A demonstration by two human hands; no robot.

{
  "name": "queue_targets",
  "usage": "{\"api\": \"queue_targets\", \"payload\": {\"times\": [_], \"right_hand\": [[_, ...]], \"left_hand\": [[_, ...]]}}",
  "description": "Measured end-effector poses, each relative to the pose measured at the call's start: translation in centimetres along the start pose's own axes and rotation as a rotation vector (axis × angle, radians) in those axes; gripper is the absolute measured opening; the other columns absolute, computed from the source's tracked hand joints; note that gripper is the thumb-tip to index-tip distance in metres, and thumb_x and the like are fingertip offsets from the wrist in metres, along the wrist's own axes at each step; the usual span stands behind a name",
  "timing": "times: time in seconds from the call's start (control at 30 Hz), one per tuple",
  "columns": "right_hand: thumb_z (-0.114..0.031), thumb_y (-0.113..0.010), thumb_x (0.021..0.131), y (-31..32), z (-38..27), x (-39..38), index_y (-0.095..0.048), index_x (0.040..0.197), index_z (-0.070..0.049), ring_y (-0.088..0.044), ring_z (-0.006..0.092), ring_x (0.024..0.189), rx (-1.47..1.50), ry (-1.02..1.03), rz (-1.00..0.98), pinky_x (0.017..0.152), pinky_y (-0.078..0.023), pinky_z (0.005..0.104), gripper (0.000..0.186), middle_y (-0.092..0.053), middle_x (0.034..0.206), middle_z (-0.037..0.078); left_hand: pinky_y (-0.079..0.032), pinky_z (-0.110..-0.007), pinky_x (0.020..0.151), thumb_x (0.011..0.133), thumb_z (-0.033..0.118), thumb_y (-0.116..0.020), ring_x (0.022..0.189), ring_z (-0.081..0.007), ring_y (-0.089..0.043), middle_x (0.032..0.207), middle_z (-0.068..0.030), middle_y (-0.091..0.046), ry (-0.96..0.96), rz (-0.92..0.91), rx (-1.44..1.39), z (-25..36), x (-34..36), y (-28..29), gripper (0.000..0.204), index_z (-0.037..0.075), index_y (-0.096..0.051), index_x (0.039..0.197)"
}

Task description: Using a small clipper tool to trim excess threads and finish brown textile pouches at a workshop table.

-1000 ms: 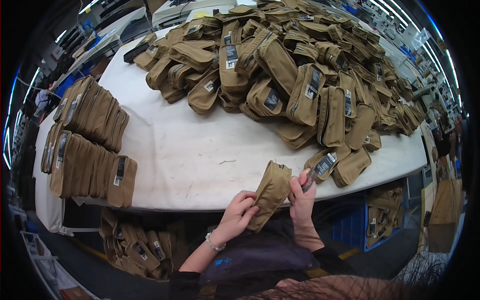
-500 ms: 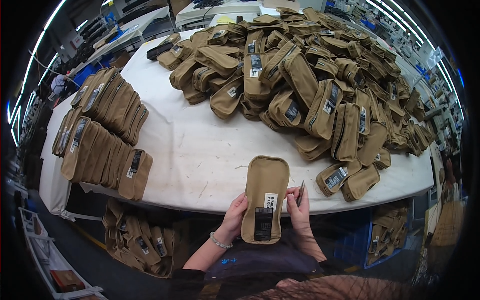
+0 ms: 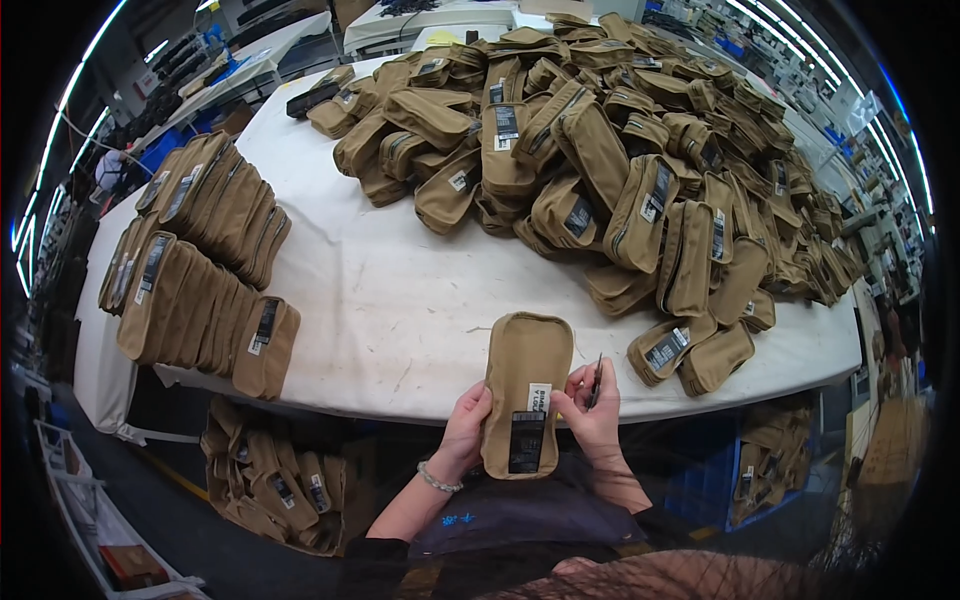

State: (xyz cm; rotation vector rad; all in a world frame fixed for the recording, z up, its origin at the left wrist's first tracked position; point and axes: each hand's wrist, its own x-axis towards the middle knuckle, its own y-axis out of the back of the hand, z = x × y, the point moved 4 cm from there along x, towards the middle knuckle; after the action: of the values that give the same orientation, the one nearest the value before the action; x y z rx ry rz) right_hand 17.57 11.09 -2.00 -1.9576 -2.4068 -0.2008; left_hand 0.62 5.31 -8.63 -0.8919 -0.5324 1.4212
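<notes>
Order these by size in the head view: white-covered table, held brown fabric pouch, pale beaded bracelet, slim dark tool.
Largest to smallest:
White-covered table
Held brown fabric pouch
Pale beaded bracelet and slim dark tool: too alike to rank

Workshop surroundings: white-covered desk [image 3: 350,290], bins, lights, background person.
Blue crate [image 3: 690,465] low at right, beside desk's near edge; white metal frame [image 3: 70,485] lower left, reddish-brown box [image 3: 132,566] on it. Yellow floor line [image 3: 175,474] near frame. Far left: person in light top [image 3: 108,172], blue bin [image 3: 158,152] just beside. Behind: another white-topped table [image 3: 268,55], yellow item [image 3: 443,38]. Tube lights [image 3: 80,70] overhead, both sides. Right edge blurred.
</notes>
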Motion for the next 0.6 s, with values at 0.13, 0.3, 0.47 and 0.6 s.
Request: {"api": "queue_targets", "payload": {"times": [0.13,0.3,0.47,0.6], "right_hand": [[-0.007,-0.069,0.086,-0.4,-0.4,1.1,-0.037,0.083,-0.008,-0.033,0.0028,0.054,-0.073,0.005,0.005,0.048,-0.030,0.0212,0.033,-0.042,0.069,-0.003],[-0.004,-0.067,0.088,-0.5,0.2,1.3,-0.038,0.085,-0.008,-0.035,0.0029,0.060,0.067,0.027,0.036,0.053,-0.031,0.0203,0.029,-0.037,0.071,-0.005],[-0.003,-0.066,0.089,-0.2,2.1,1.8,-0.039,0.087,-0.010,-0.035,0.0026,0.063,0.207,-0.046,0.097,0.055,-0.032,0.0194,0.027,-0.036,0.074,-0.007],[-0.002,-0.065,0.089,-0.1,2.4,1.9,-0.040,0.088,-0.010,-0.036,0.0021,0.065,0.259,-0.053,0.117,0.057,-0.032,0.0192,0.027,-0.036,0.075,-0.007]], "left_hand": [[-0.051,-0.027,0.089,0.104,0.021,-0.045,0.103,-0.0112,-0.062,0.117,-0.0071,-0.064,-0.053,-0.002,0.117,0.4,-0.3,-0.7,0.030,0.000,-0.053,0.124],[-0.049,-0.030,0.083,0.103,0.018,-0.044,0.097,-0.0154,-0.063,0.107,-0.0082,-0.065,-0.043,0.129,0.656,0.5,0.4,1.6,0.019,0.002,-0.055,0.104],[-0.042,-0.040,0.072,0.094,0.032,-0.059,0.074,-0.0312,-0.050,0.076,-0.0113,-0.052,-0.689,0.205,1.170,3.8,0.0,-1.0,0.034,0.003,-0.050,0.081],[-0.040,-0.039,0.068,0.089,0.037,-0.063,0.072,-0.0298,-0.049,0.074,-0.0099,-0.051,-0.790,0.142,1.359,5.7,-0.8,-2.6,0.040,0.004,-0.049,0.073]]}}
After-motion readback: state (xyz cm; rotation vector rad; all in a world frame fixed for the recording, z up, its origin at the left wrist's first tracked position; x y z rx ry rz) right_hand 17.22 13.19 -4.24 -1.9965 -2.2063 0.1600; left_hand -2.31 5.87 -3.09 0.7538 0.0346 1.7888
